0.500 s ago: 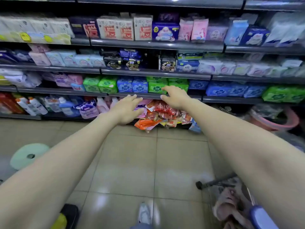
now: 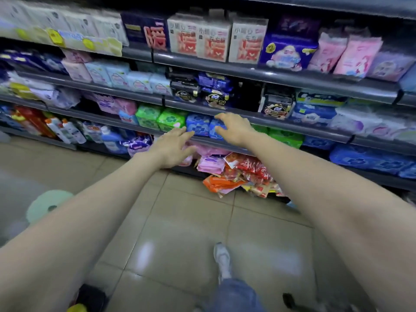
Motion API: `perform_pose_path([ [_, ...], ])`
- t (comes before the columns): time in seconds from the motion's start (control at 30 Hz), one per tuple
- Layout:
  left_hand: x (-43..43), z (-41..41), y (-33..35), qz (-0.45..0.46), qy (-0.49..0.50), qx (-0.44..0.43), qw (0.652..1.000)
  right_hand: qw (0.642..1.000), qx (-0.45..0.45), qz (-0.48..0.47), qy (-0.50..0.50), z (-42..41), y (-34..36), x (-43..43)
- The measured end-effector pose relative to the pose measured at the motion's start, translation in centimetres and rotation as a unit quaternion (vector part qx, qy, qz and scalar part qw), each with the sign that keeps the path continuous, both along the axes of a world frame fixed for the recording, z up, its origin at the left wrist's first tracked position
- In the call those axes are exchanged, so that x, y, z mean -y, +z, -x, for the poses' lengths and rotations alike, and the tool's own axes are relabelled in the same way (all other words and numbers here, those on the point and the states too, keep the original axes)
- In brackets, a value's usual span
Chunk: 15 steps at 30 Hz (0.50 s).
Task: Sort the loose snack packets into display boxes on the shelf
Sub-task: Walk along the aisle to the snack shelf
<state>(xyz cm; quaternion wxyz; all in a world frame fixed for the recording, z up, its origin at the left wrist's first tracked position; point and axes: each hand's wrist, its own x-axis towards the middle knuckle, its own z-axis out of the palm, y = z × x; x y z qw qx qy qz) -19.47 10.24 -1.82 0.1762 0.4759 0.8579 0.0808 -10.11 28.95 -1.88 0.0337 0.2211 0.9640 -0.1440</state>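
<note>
Currently, neither hand holds a packet. The left hand (image 2: 174, 147) is extended toward the shelf (image 2: 299, 127) with fingers spread and palm down, holding nothing. It hovers above the left end of the pile. The right hand (image 2: 233, 129) is likewise spread, fingers slightly curved and empty, in front of the blue packs (image 2: 199, 126) one tier up. Whether it touches them cannot be determined from this view.

Location of task items: the snack packets (image 2: 242, 174) lie in a loose heap — red, orange and yellow wrappers — on the lowest tier, spilling past its front edge over the floor (image 2: 180, 221). The heap is below and slightly right of both hands. Pink packs (image 2: 211, 164) sit just beside it on its left.

Progress assessment: the sort appears to be at or near its start. The heap is unsorted, and its packets overlap at mixed angles. No display box can be identified in view; the tiers above hold other goods in rows. Remaining work, as judged from this view: locate the boxes, lift packets from the heap, group them by type, and seat each group in its box.
</note>
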Motion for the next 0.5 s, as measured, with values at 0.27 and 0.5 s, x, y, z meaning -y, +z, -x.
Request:
perform_pose_path([
  [0.27,-2.7,9.3,-0.5,0.002,0.113,0.022,0.993,0.993,0.009,-0.014,0.120,14.6,-1.5,-4.3],
  [0.5,0.2,17.8,-1.3,0.002,0.226,0.027,0.974,0.975,0.015,-0.014,0.223,26.9,-2.4,-2.0],
])
